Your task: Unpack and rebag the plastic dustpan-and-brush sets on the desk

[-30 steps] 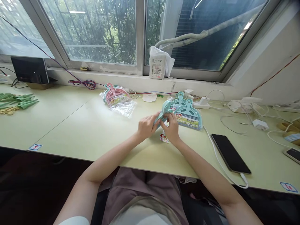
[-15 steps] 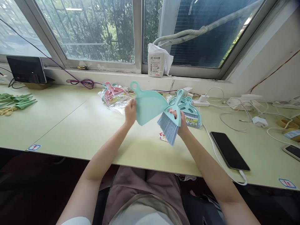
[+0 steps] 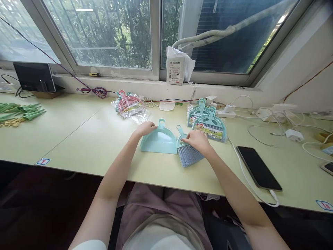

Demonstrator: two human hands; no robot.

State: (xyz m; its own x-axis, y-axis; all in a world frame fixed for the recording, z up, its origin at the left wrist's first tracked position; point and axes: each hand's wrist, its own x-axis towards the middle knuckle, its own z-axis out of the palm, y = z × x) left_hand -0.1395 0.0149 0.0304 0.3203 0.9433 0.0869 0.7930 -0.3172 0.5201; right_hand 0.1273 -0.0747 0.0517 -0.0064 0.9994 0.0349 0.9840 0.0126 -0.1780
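Observation:
A mint-green dustpan lies on the table in front of me, its looped handle pointing toward the window. My left hand is closed at the pan's upper left edge, fingertips on the rim. Just right of the pan is a small hand brush with grey-blue bristles and a mint-green handle, tilted with its bristles toward me. Over the brush's upper part, my right hand is closed, thumb and fingers on the green plastic; part of the brush is hidden under it.
Wrapped green dustpan-and-brush sets lie behind my right hand, and a wrapped pink set is at the back left. To the right, a phone is plugged into a white cable. Green pieces lie far left.
Both hands have come down from above the table, bringing the dustpan and the brush onto it. The dustpan has turned flat, and the printed card by the brush is no longer visible.

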